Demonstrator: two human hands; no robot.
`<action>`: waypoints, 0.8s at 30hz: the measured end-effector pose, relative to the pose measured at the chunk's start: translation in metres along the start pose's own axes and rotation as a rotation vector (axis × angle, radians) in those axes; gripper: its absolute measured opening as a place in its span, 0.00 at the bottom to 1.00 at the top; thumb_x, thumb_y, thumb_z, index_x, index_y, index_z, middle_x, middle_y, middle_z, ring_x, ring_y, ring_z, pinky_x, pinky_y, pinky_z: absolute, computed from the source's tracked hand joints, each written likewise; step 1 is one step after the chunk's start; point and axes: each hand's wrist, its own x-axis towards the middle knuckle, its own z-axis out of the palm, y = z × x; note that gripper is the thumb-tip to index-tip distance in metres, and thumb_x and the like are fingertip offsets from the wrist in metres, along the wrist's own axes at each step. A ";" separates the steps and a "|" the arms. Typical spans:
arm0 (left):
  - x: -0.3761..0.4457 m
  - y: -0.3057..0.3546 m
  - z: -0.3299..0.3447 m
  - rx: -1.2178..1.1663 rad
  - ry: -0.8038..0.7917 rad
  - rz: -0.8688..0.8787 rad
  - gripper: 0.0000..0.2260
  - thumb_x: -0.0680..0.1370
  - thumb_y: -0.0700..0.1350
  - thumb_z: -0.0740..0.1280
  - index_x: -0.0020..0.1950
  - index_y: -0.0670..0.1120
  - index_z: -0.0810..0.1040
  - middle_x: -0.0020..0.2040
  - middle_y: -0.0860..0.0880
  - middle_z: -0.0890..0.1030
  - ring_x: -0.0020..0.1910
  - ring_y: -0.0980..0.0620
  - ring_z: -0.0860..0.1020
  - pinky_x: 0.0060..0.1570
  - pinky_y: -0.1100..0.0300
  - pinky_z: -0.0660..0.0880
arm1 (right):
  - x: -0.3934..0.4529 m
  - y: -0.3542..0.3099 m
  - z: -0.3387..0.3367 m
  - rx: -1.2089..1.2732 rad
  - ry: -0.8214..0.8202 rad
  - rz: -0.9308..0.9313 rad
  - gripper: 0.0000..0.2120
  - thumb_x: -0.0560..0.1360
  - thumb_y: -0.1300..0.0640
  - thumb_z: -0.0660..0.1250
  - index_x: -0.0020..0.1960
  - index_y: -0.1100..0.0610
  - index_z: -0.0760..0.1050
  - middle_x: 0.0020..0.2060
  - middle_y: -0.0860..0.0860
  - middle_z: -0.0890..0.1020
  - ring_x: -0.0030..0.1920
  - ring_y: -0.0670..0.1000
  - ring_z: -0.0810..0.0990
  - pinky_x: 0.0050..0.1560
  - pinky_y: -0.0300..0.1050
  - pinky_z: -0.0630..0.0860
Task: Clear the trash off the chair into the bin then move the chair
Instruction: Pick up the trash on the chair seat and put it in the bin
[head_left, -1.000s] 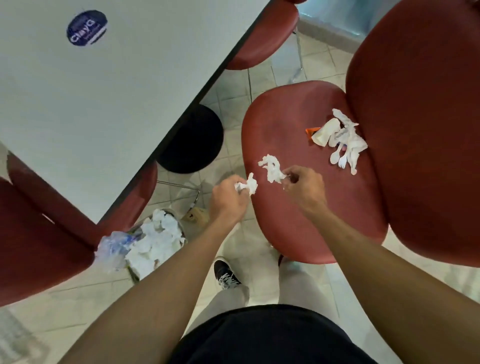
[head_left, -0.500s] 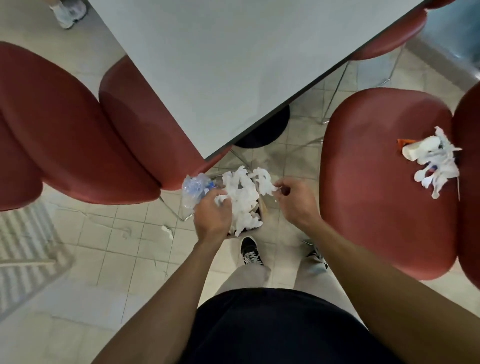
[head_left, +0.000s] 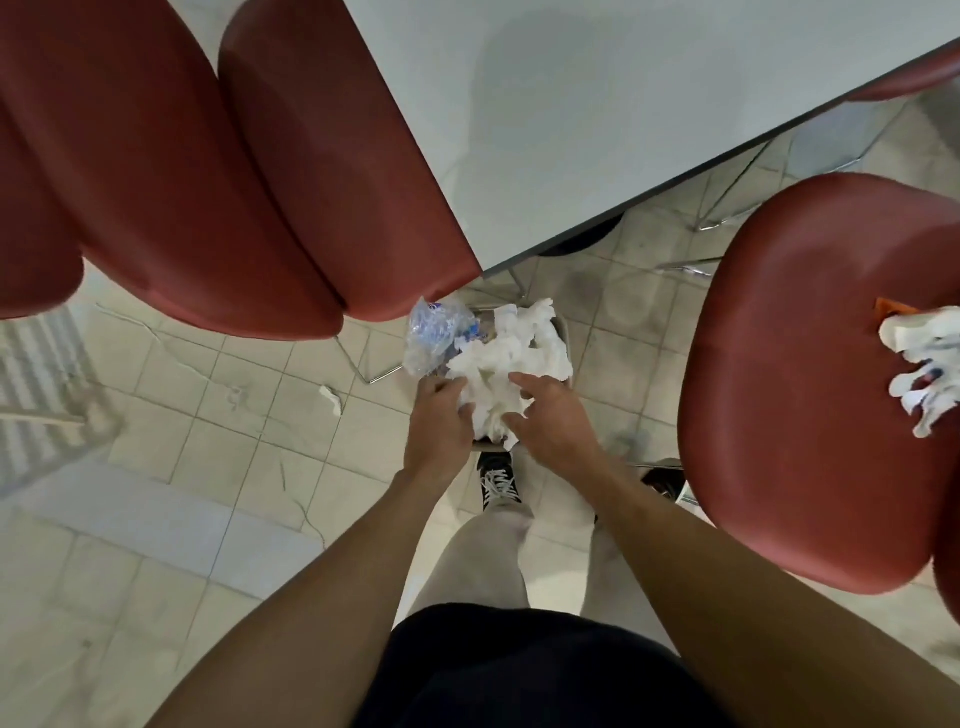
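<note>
Black sneaker sits right under the wrists. Both hands, left hand and right hand, hang over the bin, fingers loose and spread, touching the heaped white tissue. Crumpled plastic bag just past the left fingertips. More trash lies on the red chair, well right of the right fingers. Table beyond.

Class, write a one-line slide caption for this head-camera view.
Both hands, left hand and right hand, over the tissue-filled bin; trash remains on the red chair.
</note>
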 end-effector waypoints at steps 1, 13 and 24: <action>0.000 0.000 0.000 0.015 -0.018 0.006 0.17 0.80 0.38 0.63 0.69 0.41 0.73 0.68 0.44 0.68 0.64 0.47 0.72 0.62 0.63 0.66 | 0.001 0.000 0.003 -0.007 -0.002 0.006 0.26 0.74 0.58 0.68 0.72 0.53 0.68 0.61 0.55 0.76 0.58 0.55 0.77 0.61 0.46 0.73; 0.019 -0.012 0.010 0.295 -0.290 0.074 0.30 0.75 0.39 0.68 0.75 0.43 0.62 0.72 0.41 0.62 0.70 0.41 0.64 0.63 0.48 0.71 | 0.014 0.004 0.001 -0.183 -0.249 0.052 0.31 0.76 0.57 0.62 0.77 0.50 0.57 0.61 0.58 0.74 0.65 0.56 0.70 0.60 0.46 0.68; -0.004 0.029 -0.015 0.326 0.120 0.074 0.16 0.74 0.43 0.65 0.61 0.46 0.80 0.55 0.45 0.80 0.53 0.43 0.79 0.48 0.54 0.75 | -0.010 0.010 -0.035 0.096 0.036 0.064 0.17 0.75 0.61 0.61 0.61 0.53 0.76 0.35 0.53 0.81 0.35 0.50 0.77 0.41 0.42 0.75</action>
